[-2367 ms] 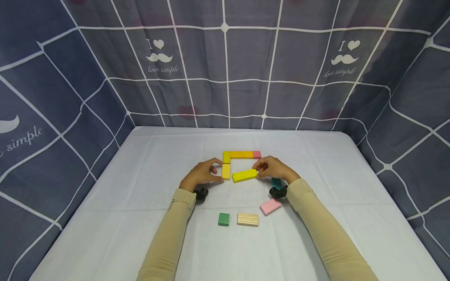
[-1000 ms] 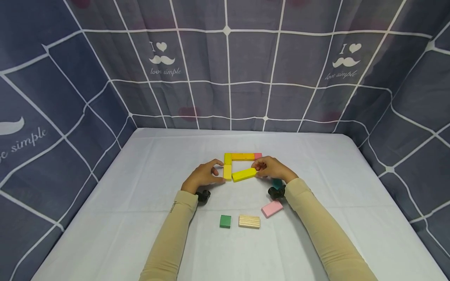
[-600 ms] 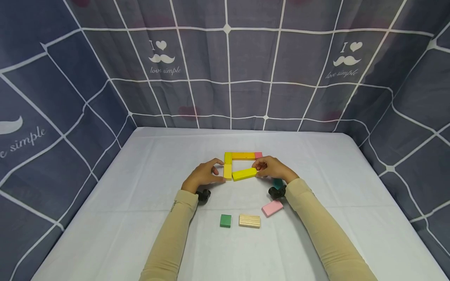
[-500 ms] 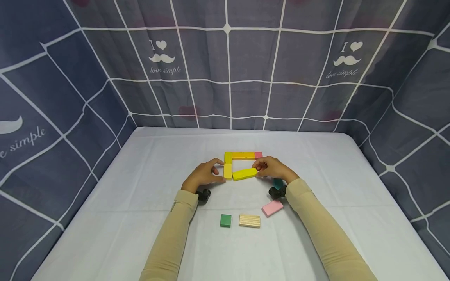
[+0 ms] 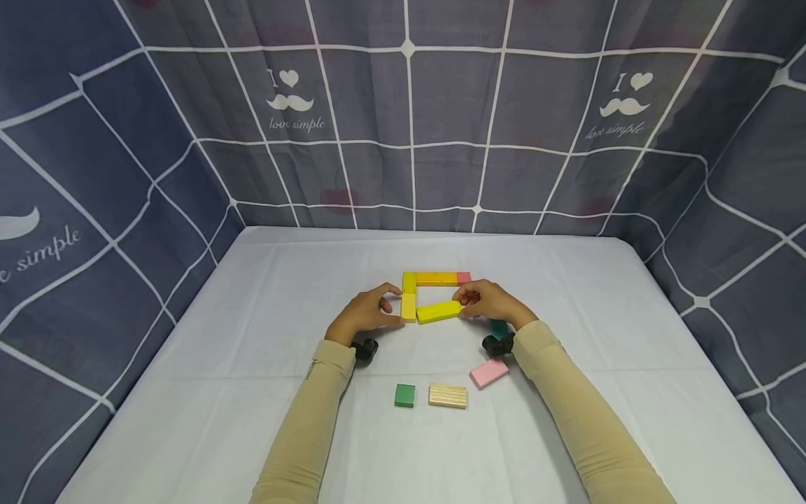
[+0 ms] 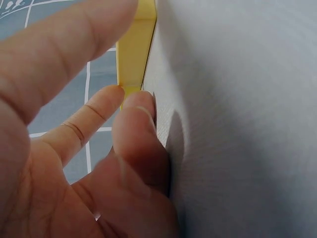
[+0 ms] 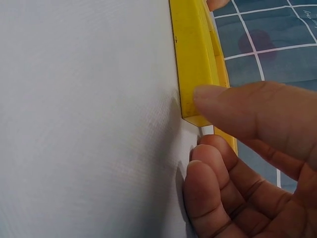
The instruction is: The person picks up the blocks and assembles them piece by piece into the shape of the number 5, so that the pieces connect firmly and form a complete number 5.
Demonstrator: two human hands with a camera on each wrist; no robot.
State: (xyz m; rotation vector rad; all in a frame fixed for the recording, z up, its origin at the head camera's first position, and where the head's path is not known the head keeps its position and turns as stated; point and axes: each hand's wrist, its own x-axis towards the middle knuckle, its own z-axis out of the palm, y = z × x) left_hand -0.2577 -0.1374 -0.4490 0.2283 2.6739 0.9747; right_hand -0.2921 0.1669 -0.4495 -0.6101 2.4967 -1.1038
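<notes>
In the head view, my right hand pinches the right end of a bright yellow block. The right wrist view shows the thumb against that block's side. Its left end sits close to the near end of a golden yellow block. My left hand touches this golden block from the left, index fingertip toward its far end and thumb at its near end. Beyond it lies another yellow block, meeting an orange-yellow block at a corner. A reddish-pink block ends that far row.
A teal block is partly hidden by the right wrist. Nearer lie a pink block, a ridged wooden block and a green square block. All are on a white-covered table. Grey checked curtains enclose it.
Over the last couple of seconds the bright yellow block's left end has come slightly closer to the golden block. Both hands keep nearly the same pose, and the view shifts slightly.
</notes>
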